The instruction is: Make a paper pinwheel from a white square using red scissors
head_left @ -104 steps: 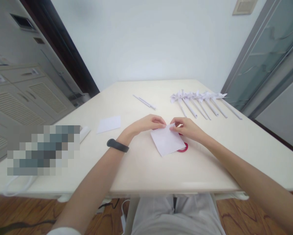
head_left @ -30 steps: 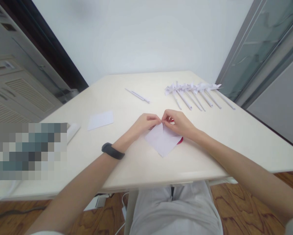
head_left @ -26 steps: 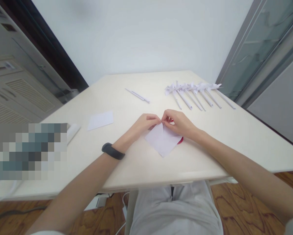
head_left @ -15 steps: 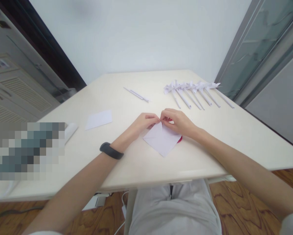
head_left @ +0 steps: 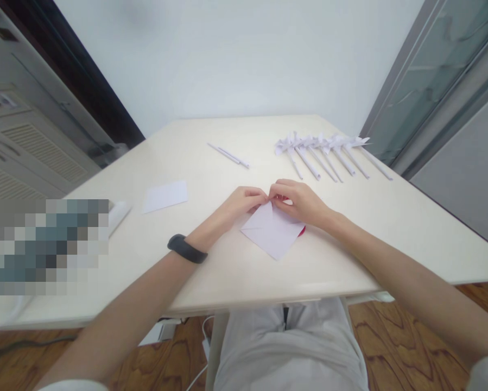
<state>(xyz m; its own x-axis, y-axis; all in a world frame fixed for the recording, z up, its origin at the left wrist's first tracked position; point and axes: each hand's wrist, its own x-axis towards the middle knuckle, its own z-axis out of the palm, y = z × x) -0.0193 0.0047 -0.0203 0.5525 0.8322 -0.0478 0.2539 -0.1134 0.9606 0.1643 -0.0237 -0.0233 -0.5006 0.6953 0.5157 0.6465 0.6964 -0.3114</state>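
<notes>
A square of white paper (head_left: 271, 232) with crease lines lies at a slant near the table's front edge, one corner toward me. My left hand (head_left: 244, 205) pinches its far corner between thumb and fingers; a dark band circles that wrist. Right beside it, my right hand (head_left: 295, 200) is closed on the same corner, the fingertips of both hands nearly meeting. Something red (head_left: 302, 231) peeks out from under the paper's right side, and more red shows through the gap in my right hand; most of it is hidden.
Several paper pinwheels (head_left: 325, 144) on rolled paper sticks lie in a row at the back right. Thin rolled paper sticks (head_left: 229, 156) lie at the back middle. A blank white sheet (head_left: 165, 196) is at the left, near a white roll (head_left: 118, 214) beside a blurred-out patch.
The whole view has shifted slightly. Both hands keep their pinch at the paper's far corner, with the paper turned very little, if at all.
</notes>
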